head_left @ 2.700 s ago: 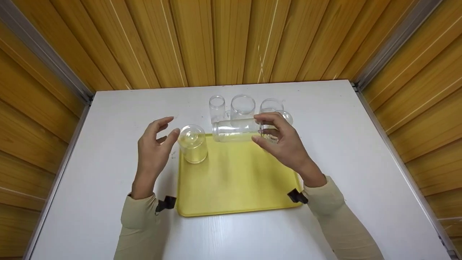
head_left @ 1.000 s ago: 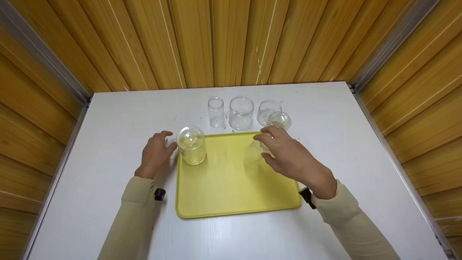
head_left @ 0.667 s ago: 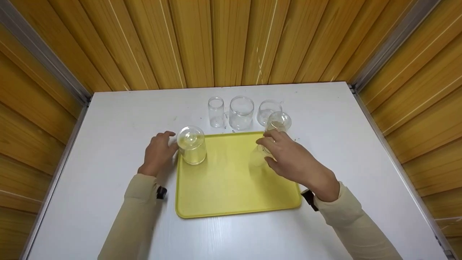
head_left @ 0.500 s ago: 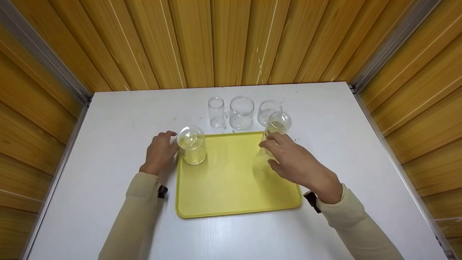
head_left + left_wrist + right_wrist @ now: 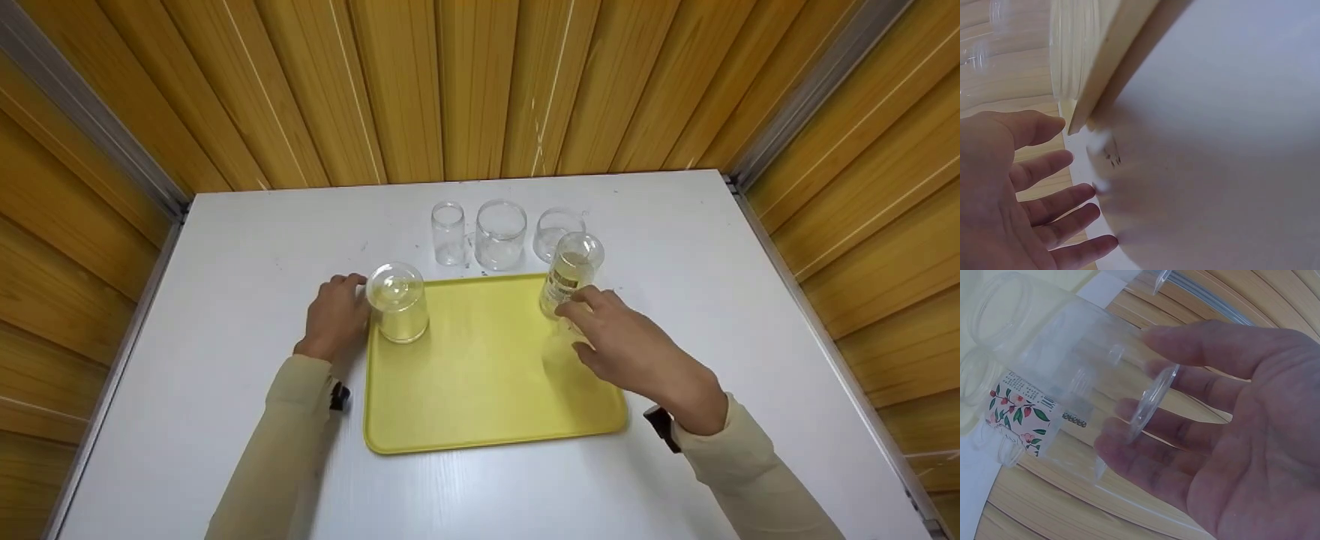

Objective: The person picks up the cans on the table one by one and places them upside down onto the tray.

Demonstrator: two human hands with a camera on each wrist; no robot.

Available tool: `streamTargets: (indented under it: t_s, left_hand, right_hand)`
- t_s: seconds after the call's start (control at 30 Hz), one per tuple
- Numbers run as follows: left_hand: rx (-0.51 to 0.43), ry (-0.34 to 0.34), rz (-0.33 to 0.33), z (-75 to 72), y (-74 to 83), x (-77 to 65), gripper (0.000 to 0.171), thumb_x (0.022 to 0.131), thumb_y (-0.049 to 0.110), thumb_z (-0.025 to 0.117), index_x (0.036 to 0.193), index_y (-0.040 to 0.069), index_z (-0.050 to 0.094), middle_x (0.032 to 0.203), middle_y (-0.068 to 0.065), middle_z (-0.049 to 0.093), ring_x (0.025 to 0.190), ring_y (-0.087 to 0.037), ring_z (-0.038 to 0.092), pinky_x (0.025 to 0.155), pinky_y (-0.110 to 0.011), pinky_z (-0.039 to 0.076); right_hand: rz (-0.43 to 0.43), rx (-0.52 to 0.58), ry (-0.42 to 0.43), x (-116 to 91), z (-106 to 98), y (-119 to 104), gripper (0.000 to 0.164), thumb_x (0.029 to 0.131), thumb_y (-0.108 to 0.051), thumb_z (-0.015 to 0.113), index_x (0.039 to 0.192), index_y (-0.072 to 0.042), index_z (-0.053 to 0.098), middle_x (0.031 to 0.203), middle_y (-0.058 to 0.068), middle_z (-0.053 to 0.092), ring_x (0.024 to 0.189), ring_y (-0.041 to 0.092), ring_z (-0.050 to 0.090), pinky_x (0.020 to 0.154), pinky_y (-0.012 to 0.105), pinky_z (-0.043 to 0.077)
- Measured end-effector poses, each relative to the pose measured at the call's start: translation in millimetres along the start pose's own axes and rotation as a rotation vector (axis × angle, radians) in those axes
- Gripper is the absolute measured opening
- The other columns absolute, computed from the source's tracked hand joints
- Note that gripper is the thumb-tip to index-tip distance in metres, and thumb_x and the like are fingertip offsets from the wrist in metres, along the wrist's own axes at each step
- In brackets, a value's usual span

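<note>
In the head view my right hand is over the right side of the yellow tray. It holds a clear jar by its base end; the right wrist view shows thumb and fingertips around that end, with the open rim pointing away. In the head view the held jar is mostly hidden behind the fingers. A labelled clear jar stands just behind that hand. My left hand is beside the tray's left edge, fingers loose and apart, near an upside-down clear jar. I cannot tell whether it touches anything.
Behind the tray stand a narrow glass, a wide glass and a low clear vessel, partly overlapped by the labelled jar. The white table is bounded by wood-patterned panels at the back and sides.
From a level hold above the tray, my right hand has lowered and tipped the jar, then shifted toward me and right. My left hand has come down beside the tray's left edge.
</note>
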State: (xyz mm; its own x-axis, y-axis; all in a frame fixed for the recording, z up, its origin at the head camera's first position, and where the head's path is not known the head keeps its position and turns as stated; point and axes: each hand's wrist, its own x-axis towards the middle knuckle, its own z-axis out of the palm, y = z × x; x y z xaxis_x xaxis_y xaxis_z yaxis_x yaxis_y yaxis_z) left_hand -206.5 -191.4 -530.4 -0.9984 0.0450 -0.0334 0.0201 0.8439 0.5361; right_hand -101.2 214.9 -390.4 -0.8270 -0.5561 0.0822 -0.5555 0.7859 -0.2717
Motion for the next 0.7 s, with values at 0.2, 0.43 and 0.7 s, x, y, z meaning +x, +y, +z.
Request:
streamTargets:
  t_s: [0.2,0.43,0.7]
  left_hand:
    - [0.018,0.012,0.016,1.1,-0.9,-2.6,0.040,0.108,0.024,0.056,0.133,-0.005,0.067,0.142,-0.032,0.057,0.133,-0.051,0.052,0.106,-0.064,0.046]
    - [0.013,0.013,0.024,1.9,-1.9,-3.0,0.040,0.109,0.025,0.055,0.130,-0.005,0.069,0.141,-0.032,0.057,0.132,-0.050,0.053,0.106,-0.064,0.047]
    - [0.032,-0.002,0.029,3.2,-3.8,-2.1,0.038,0.108,0.024,0.057,0.130,-0.004,0.070,0.141,-0.031,0.057,0.132,-0.049,0.053,0.106,-0.064,0.047]
  right_hand:
    - [0.001,-0.015,0.000,-6.3,-0.3,-0.1,0.046,0.085,0.010,0.079,0.128,0.001,0.067,0.132,0.020,0.059,0.106,0.038,0.060,0.075,0.045,0.057]
    - [0.033,-0.012,-0.030,-10.2,0.1,-0.1,0.045,0.086,0.009,0.079,0.129,0.000,0.067,0.130,0.020,0.059,0.109,0.039,0.060,0.074,0.045,0.056]
    - [0.076,-0.012,-0.056,-17.1,3.5,0.3,0.045,0.087,0.007,0.078,0.129,0.001,0.067,0.132,0.021,0.060,0.111,0.038,0.060,0.074,0.043,0.057]
